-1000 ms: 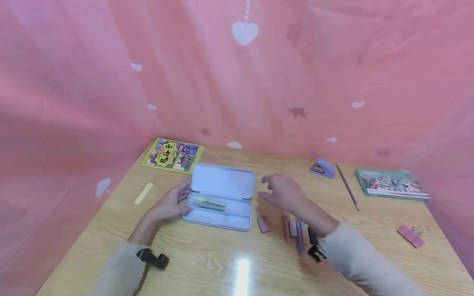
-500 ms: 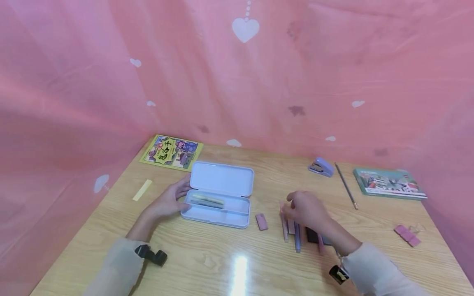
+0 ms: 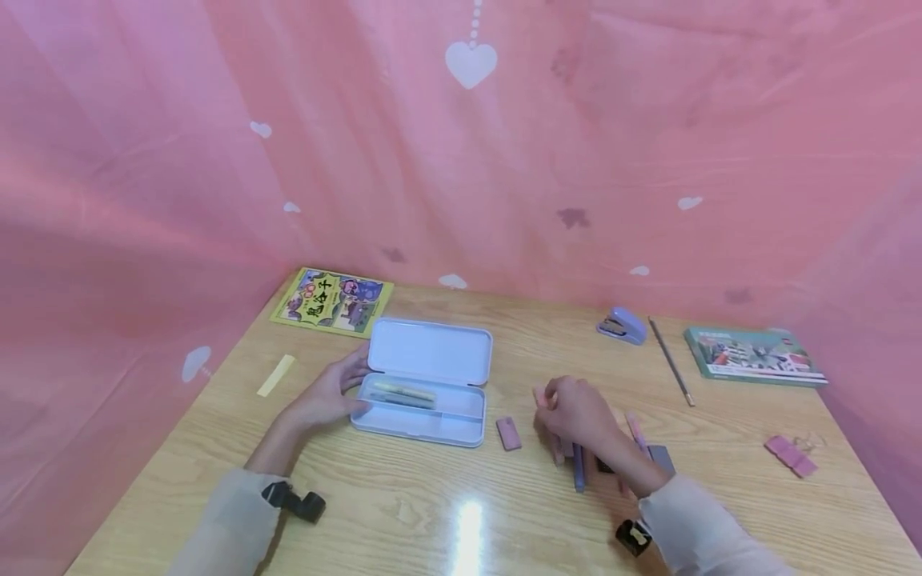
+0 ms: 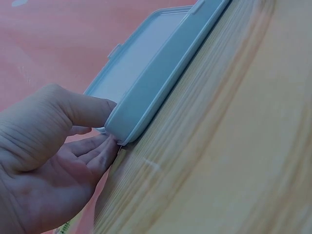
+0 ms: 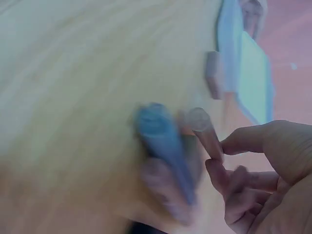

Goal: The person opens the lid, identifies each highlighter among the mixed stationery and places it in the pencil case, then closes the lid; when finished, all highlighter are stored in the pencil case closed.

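Note:
A pale blue pencil case [image 3: 430, 352] lies with its lid back, several pens [image 3: 403, 394] in its rear compartment. My left hand [image 3: 331, 394] holds its left end; in the left wrist view the thumb is on the rim and the fingers [image 4: 92, 151] sit low at the corner. Over the loose stationery, my right hand [image 3: 579, 412] pinches a pink pen [image 5: 209, 136] between thumb and fingers; in the right wrist view it is tilted. Beside it lies a blue-purple pen [image 3: 579, 474]. A small pink eraser-like block [image 3: 508, 434] rests between case and right hand.
A yellow booklet [image 3: 333, 302] and a pale yellow strip [image 3: 276, 376] lie left. Toward the right are a purple stapler [image 3: 623, 326], a dark pencil [image 3: 671, 362], a green box [image 3: 752, 357] and a pink clip-like piece [image 3: 790, 456]. A pink curtain [image 3: 547, 160] hangs behind.
My right hand has moved from beside the case back and right to the loose pens, and now pinches a pink pen. My left hand stays on the case.

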`<control>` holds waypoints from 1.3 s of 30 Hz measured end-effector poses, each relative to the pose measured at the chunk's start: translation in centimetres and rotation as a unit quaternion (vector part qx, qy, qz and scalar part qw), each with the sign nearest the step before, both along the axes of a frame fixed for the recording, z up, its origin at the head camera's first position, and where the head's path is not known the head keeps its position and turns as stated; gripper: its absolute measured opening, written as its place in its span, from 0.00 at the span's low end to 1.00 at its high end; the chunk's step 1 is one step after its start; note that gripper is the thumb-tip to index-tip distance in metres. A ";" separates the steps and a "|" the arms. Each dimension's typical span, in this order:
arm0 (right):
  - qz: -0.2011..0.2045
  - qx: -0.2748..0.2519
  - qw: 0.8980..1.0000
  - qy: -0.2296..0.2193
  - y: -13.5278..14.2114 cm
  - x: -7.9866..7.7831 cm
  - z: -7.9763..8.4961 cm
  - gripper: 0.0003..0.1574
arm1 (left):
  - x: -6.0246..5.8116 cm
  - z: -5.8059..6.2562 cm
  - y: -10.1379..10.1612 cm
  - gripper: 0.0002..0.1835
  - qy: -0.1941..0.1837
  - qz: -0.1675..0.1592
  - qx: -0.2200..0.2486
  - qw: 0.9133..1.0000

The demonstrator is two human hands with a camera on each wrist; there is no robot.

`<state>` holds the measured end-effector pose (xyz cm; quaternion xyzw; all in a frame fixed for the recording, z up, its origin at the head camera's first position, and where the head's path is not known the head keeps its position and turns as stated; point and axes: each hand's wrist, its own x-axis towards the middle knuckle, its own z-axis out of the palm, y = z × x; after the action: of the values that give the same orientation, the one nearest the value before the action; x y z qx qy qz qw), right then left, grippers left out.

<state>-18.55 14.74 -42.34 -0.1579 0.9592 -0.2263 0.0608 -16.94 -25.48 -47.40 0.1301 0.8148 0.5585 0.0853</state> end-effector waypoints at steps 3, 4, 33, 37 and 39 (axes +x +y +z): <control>0.012 -0.022 1.000 0.013 0.2 -0.1 1.6 0.17 | 0.2 -0.1 -0.2 0.55 -0.001 -0.002 0.002 1.000; 0.017 -0.027 0.999 0.016 0.3 -0.1 2.2 0.18 | 0.2 -0.1 -0.2 0.55 -0.002 -0.002 0.002 1.000; 0.251 0.021 0.965 0.067 -17.7 -2.1 4.6 0.12 | 0.2 0.8 0.1 0.55 -0.030 0.014 -0.009 0.999; 0.257 0.028 0.963 0.079 -19.6 -2.4 3.5 0.11 | -0.1 0.2 -0.2 0.56 -0.024 0.006 0.003 1.000; 0.255 0.033 0.963 0.079 -20.3 -2.5 2.8 0.09 | -0.2 0.2 -0.2 0.56 -0.027 0.007 0.004 1.000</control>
<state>-21.05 -5.58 -39.58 -0.4124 0.8959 -0.1584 0.0461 -17.12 -25.64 -47.18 0.1096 0.8109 0.5657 0.1024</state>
